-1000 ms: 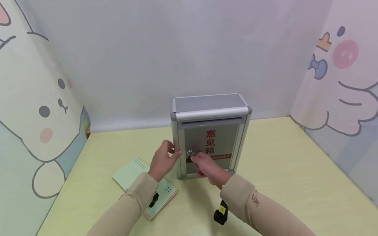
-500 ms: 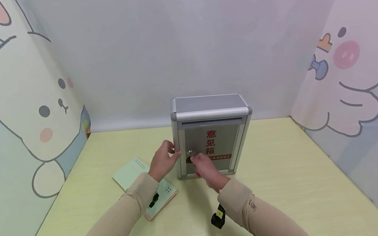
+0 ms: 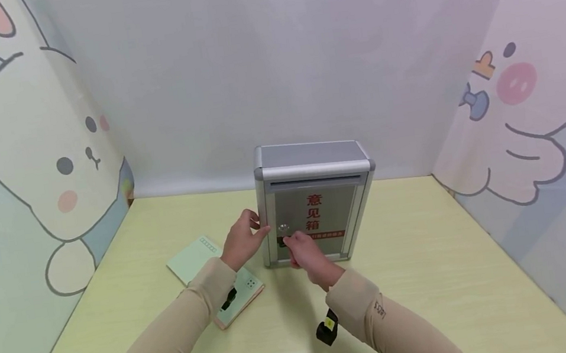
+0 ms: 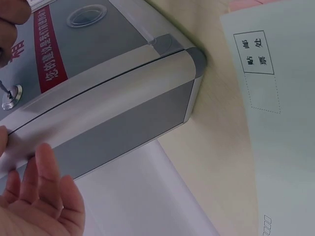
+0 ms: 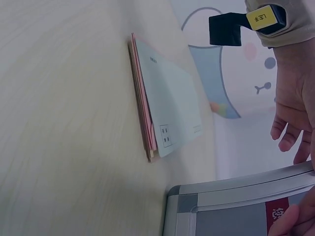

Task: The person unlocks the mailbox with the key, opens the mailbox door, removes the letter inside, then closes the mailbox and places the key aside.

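A silver-grey suggestion box (image 3: pixel 338 208) with red lettering stands upright on the table. My left hand (image 3: pixel 240 243) rests along its left side, thumb at the front edge and loosely bent fingers against the side panel, as the left wrist view shows. On the front is a round metal lock (image 4: pixel 12 97) with a thin key (image 4: pixel 4 87) reaching into it. My right hand (image 3: pixel 310 254) pinches the key's dark head just below the lock. In the right wrist view its fingertips (image 5: pixel 285 223) lie close over the red band of the box front.
Left of the box lies a stack of pale green and pink envelopes (image 3: pixel 192 261), partly under my left forearm. A mail slot (image 3: pixel 316 183) runs across the upper box front. Curtains with cartoon animals (image 3: pixel 59 110) enclose the yellowish table (image 3: pixel 432 252) on three sides.
My right hand and wrist have shifted slightly left and down at the lock, still pinching the key. The left hand and the box hold their place.
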Demonstrator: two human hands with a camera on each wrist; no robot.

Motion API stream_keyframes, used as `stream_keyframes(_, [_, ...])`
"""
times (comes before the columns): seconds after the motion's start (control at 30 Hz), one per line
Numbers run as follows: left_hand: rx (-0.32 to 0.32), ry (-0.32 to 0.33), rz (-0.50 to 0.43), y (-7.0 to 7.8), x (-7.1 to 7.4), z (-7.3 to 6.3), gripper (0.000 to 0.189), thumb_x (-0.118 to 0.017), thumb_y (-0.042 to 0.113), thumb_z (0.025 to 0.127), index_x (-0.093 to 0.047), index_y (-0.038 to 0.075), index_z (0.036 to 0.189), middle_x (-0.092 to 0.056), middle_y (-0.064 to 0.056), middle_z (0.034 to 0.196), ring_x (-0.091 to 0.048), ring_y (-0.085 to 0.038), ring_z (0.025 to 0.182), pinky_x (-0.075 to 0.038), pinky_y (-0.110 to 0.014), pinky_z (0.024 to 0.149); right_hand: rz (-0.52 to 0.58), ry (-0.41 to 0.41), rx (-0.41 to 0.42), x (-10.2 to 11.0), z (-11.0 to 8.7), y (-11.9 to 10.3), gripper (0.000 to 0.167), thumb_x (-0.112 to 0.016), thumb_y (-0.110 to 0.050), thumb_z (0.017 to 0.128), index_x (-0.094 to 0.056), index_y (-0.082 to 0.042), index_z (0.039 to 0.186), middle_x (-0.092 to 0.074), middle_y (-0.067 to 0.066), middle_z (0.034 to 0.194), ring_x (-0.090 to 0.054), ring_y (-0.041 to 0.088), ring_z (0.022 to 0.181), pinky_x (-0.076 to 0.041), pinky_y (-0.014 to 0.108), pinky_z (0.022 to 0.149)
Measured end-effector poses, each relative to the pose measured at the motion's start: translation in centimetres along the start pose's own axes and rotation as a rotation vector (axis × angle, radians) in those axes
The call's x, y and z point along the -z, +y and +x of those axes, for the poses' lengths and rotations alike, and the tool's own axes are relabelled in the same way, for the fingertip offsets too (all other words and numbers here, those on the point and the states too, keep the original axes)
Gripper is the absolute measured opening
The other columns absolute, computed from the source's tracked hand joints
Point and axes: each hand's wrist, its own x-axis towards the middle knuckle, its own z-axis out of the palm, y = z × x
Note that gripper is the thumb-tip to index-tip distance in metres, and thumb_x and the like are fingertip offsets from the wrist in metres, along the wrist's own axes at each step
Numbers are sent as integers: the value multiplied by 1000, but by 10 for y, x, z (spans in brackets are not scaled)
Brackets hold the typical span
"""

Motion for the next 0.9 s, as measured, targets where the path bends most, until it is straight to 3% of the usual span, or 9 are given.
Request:
stream_keyframes(0.13, [4,-7,-2,0,0,0,30,-64,19,93,-49,0,111,-60,-16,106,-57,-27,90,-48,-39,73,-14,-10,-4,2,-3,0,22,-39,-18,103,-38,-9,82,-36,-1,61,-31,12,52,-31,26,52])
stream_keyframes(0.4, [-10,4,2,1,1,-1,29,-64,19,93,-49,0,110,-60,-16,104,-57,-27,89,-48,-40,74,-148,-30,12,13,-6,8,22,-44,-19,101,-45,-4,84,-40,-1,57,-35,12,51,-36,27,56])
stream_keyframes(0.6, [-11,-2,-3,-2,2,-1,29,-64,19,93,-50,0,110,-60,-16,105,-57,-28,92,-48,-41,74,-332,-74,24,23,-5,10,21,-53,-17,97,-51,-6,79,-41,-2,56,-37,11,50,-39,31,59])
stream_keyframes(0.8, [-18,5,-1,-4,1,0,28,-64,19,93,-50,1,109,-61,-15,104,-58,-27,88,-48,-40,73,-582,-214,16,33,-4,11,34,-60,-18,94,-47,-11,63,-41,-2,51,-36,12,48,-39,30,60])
stream_keyframes(0.9, [-16,3,-6,-4,0,-1,28,-64,20,93,-50,2,109,-61,-15,103,-59,-26,88,-48,-39,72,-726,-284,-12,35,-4,16,32,-61,-19,93,-54,-6,64,-45,-1,51,-40,12,49,-42,31,61])
